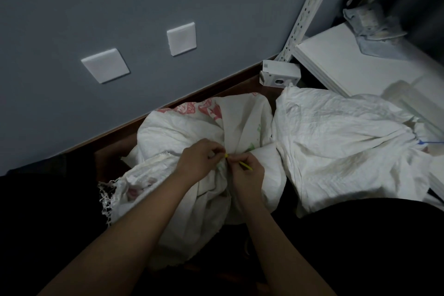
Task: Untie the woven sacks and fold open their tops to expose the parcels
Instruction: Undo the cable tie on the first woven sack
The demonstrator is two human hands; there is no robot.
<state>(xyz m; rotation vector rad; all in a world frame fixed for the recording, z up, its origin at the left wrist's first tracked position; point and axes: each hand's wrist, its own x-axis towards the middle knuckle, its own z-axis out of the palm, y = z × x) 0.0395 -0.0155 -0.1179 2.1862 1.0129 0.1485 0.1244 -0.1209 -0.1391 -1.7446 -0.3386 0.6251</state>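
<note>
A white woven sack (177, 132) with red print stands on the floor in front of me, its neck gathered and bound by a yellow tie (245, 166). My left hand (199, 161) pinches the tie's head at the bunched neck. My right hand (247, 173) grips the same tie just beside it, and the tie's tail sticks out to the right between its fingers. The sack's frayed top edge hangs toward the lower left. A second white sack (336, 142) lies to the right, closed with a blue tie (430, 142). No parcels show.
A grey wall with two white plates (105, 65) runs behind the sacks, above a dark skirting. A small white carton (278, 74) lies by a white metal shelf upright (310, 7). The low white shelf board (348, 65) carries a bagged item (370, 21).
</note>
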